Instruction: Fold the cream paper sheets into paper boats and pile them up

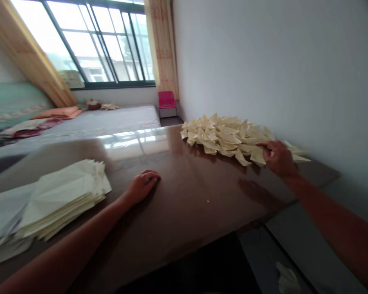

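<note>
My right hand (278, 157) is at the right end of a heap of cream folded paper pieces (230, 136). Its thumb and forefinger close on a pale folded paper piece (268, 134), slightly blurred and partly hidden by the hand. The heap's pieces have pointed corners and overlap closely. On the brown tabletop (184, 212), my left hand (142, 184) rests with fingers curled together and nothing visible in them. Left of it lies a stack of flat cream paper sheets (64, 183) with uneven edges.
Whiter sheets (6, 212) lie at the far left. A white wall (263, 61) runs along the table's far right side. Beyond the table are a bed (125, 116), a pink chair (166, 99) and a window. Something pale (286, 277) lies on the floor below.
</note>
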Demonstrator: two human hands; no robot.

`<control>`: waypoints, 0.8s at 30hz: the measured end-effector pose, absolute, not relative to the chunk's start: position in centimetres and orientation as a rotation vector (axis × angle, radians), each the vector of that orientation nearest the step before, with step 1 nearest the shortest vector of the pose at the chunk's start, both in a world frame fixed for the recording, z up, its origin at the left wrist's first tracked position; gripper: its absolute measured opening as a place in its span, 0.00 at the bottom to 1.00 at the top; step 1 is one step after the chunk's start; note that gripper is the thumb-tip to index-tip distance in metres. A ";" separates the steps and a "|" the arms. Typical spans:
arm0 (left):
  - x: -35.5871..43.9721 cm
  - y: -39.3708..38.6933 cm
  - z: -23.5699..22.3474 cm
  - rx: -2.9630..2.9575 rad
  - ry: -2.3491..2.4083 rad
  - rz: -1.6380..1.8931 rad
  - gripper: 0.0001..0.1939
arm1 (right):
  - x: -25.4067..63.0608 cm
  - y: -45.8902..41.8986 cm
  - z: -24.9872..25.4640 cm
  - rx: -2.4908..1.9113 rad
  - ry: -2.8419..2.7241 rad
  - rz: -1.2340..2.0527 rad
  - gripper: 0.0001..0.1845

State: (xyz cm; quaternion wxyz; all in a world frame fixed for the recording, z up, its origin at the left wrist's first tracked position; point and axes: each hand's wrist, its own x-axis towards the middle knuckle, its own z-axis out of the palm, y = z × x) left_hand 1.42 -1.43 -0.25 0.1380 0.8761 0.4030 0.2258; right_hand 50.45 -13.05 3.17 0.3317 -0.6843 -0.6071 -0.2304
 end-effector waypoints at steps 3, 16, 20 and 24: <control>1.5 -2.2 -0.3 2.533 1.184 0.641 0.16 | 42.0 -10.2 2.9 -1.509 -1.881 -0.259 0.15; -12.4 -4.7 7.3 2.591 1.425 0.397 0.23 | 26.8 -3.0 -2.3 -1.085 -2.436 0.053 0.17; -18.2 -4.2 8.7 2.245 1.739 0.084 0.39 | 27.3 -3.1 -2.6 -1.042 -2.426 0.046 0.17; -19.2 -4.1 9.0 2.148 1.777 -0.077 0.42 | 27.3 -3.0 -2.6 -1.055 -2.423 0.031 0.17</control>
